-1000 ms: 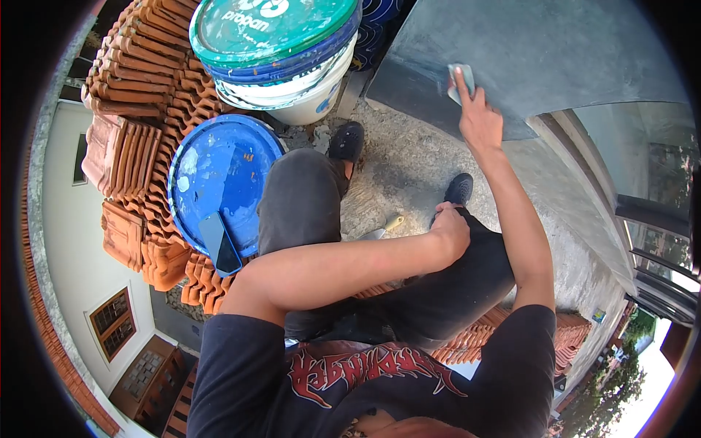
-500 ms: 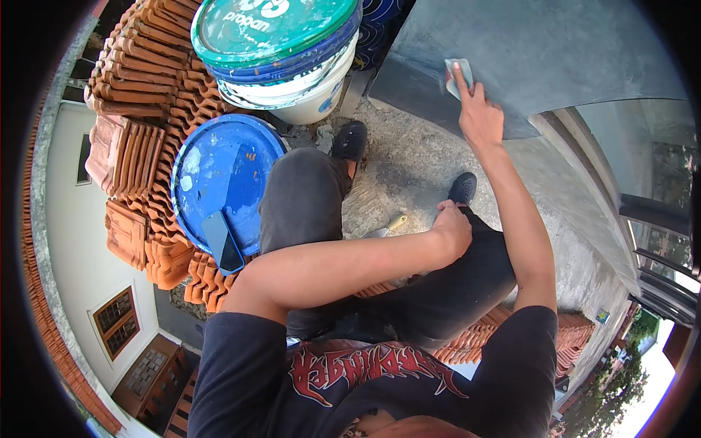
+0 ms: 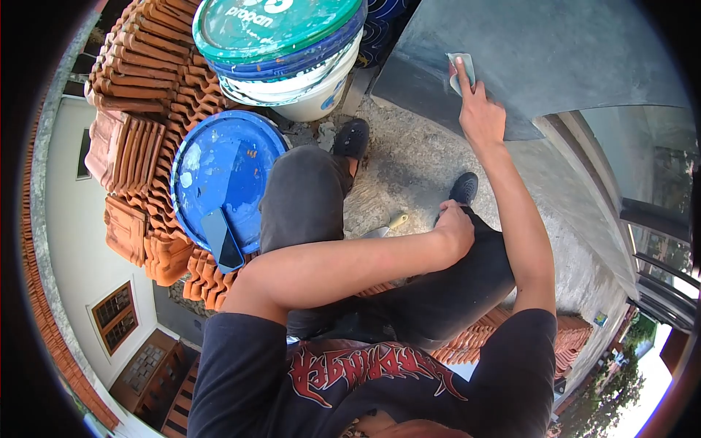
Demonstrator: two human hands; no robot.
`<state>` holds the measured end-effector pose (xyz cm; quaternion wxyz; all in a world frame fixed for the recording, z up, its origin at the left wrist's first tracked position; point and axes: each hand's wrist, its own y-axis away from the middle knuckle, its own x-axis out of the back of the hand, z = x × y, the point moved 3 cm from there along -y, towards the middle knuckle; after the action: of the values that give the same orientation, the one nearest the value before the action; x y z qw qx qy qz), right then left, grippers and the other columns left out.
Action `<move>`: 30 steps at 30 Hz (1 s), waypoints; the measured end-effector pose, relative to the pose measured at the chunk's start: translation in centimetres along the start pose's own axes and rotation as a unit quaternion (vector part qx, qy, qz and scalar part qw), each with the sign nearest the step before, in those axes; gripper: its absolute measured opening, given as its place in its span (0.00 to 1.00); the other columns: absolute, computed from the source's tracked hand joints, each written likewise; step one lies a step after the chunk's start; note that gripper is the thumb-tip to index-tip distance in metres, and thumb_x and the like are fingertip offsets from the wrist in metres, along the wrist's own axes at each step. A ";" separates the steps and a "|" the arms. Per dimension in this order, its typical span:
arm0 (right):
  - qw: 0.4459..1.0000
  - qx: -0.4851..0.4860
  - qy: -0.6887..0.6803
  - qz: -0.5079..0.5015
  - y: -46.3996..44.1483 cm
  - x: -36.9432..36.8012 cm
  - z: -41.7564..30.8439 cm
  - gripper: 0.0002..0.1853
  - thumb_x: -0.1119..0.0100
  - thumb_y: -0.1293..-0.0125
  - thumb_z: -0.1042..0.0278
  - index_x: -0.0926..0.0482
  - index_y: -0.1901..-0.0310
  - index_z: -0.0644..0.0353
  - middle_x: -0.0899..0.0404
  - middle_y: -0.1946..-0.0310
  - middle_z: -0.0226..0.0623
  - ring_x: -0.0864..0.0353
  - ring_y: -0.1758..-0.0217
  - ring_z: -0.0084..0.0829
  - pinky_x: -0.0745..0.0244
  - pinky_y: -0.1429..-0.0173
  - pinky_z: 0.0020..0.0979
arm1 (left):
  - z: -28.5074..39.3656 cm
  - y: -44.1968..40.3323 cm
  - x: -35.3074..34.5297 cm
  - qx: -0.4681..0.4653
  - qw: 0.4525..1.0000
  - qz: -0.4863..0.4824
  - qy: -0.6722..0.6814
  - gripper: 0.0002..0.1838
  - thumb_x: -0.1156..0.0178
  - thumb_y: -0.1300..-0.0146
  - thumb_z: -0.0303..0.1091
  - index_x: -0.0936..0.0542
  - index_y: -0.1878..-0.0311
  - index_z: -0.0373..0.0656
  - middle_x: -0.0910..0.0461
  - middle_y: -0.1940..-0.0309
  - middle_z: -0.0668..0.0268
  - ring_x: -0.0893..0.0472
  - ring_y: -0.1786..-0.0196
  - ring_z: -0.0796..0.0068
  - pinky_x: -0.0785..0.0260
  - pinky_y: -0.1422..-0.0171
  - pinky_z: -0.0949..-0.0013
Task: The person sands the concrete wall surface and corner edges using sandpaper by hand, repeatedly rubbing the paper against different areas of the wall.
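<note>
My right hand [image 3: 482,117] reaches up to the dark grey panel [image 3: 555,58], pressing a small folded sheet of sandpaper [image 3: 467,67] against it. The index finger lies stretched along the sheet, which is pale with a reddish edge. My left hand [image 3: 456,232] rests at the knee of my right leg, its fingers curled in; whatever they may hold is hidden. A putty knife [image 3: 396,221] with a yellowish handle lies on the concrete floor between my legs, its blade partly behind my left forearm.
A blue lid [image 3: 219,171] carries a phone [image 3: 221,241] near its edge. Behind it stands a white bucket [image 3: 314,108] with a green lid [image 3: 277,29] on top. Stacked clay roof tiles [image 3: 139,66] line the left. Window glass [image 3: 635,142] is at the right.
My right hand and the sandpaper have shifted very slightly on the panel. The view has tilted a little; my left hand stays at the knee.
</note>
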<state>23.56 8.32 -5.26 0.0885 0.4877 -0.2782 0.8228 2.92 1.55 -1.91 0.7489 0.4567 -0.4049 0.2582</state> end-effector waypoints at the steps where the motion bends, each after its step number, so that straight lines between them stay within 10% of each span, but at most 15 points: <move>1: 1.000 -0.007 0.003 -0.010 -0.3 0.0 -0.5 0.45 0.44 0.33 0.74 0.46 0.16 0.34 0.20 0.63 0.36 0.19 0.80 0.36 0.23 0.75 0.36 | 0.0 -0.1 0.1 -0.009 1.000 -0.014 -0.004 0.21 0.39 0.30 0.36 0.16 0.36 0.43 0.18 0.39 0.58 0.19 0.36 0.58 0.33 0.35 0.50; 30: 0.999 0.006 -0.025 0.022 -1.4 0.5 -1.2 0.47 0.43 0.37 0.73 0.45 0.16 0.33 0.18 0.65 0.40 0.16 0.75 0.40 0.19 0.71 0.41 | 0.0 -0.6 -0.6 0.003 1.000 -0.001 0.005 0.21 0.39 0.30 0.37 0.16 0.36 0.44 0.19 0.38 0.57 0.19 0.37 0.57 0.33 0.35 0.50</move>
<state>22.95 10.11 -4.73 0.0609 0.5025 -0.2860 0.8136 3.11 1.28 -2.71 0.7497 0.4585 -0.3995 0.2609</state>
